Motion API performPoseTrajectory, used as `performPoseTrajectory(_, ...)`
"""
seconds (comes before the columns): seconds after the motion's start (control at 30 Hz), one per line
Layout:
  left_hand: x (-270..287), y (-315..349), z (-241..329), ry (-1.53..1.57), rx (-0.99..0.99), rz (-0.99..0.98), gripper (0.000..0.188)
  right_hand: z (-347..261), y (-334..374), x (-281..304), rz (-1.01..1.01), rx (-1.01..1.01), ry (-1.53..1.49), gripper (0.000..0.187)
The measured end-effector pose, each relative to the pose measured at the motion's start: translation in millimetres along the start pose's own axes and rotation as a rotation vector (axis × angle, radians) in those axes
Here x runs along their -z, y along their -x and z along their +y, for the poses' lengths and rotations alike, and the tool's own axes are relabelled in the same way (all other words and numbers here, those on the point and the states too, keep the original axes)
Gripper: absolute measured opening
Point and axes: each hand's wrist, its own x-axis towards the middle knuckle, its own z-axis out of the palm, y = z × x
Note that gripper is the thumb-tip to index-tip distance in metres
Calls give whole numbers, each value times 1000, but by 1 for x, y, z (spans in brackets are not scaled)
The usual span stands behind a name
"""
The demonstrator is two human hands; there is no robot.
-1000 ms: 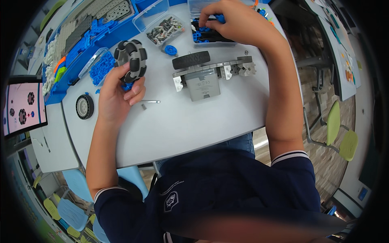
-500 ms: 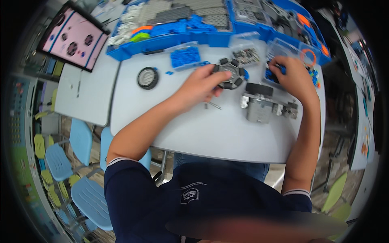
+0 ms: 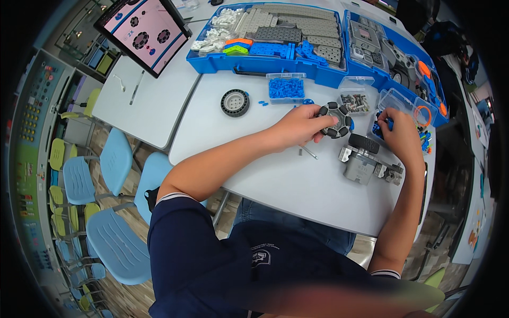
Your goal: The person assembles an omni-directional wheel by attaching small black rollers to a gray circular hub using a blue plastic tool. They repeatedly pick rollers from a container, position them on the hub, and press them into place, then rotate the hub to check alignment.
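Observation:
My left hand (image 3: 303, 127) is closed around the rim of a dark grey omni wheel (image 3: 333, 130) with black rollers, thumb on its face. A blue part (image 3: 352, 125) shows at the wheel's right edge. Over a clear plastic box of small blue and black pieces (image 3: 377, 129), my right hand (image 3: 401, 137) has its fingers pinched together; a bit of blue shows by them, but what they grip is hidden. Between the hands and nearer to me sits a grey motor assembly (image 3: 360, 167) with a black-tyred wheel (image 3: 364, 143). A thin metal shaft (image 3: 309, 152) lies beside it.
Behind stands a blue two-part case (image 3: 286, 66) of grey, white and blue building parts. Before it are a box of blue pins (image 3: 287, 89), a box of metal hardware (image 3: 355, 102) and a loose wheel (image 3: 235, 103). A screen (image 3: 143, 34) stands far left.
The whole view has shifted, so the table sits lower and further right in the picture. My left hand still holds the omni wheel, and my right hand stays at the clear box.

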Motion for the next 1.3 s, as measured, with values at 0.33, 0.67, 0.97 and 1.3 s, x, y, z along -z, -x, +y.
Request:
performPoseTrajectory(0.33, 2, 1, 0, -1, 31, 23, 40, 3, -2, 0, -6, 66, 3, 10)
performPoseTrajectory(0.67, -3, 7, 5, 27, 31, 90, 33, 21, -4, -1, 24, 98, -119, 17)
performPoseTrajectory(0.97, -5, 7, 4, 35, 35, 108, 31, 32, -4, 16, -152, -135, -304, 19)
performPoseTrajectory(1.3, -5, 8, 5, 24, 42, 96, 32, 37, -7, 15, -182, -169, -296, 18)
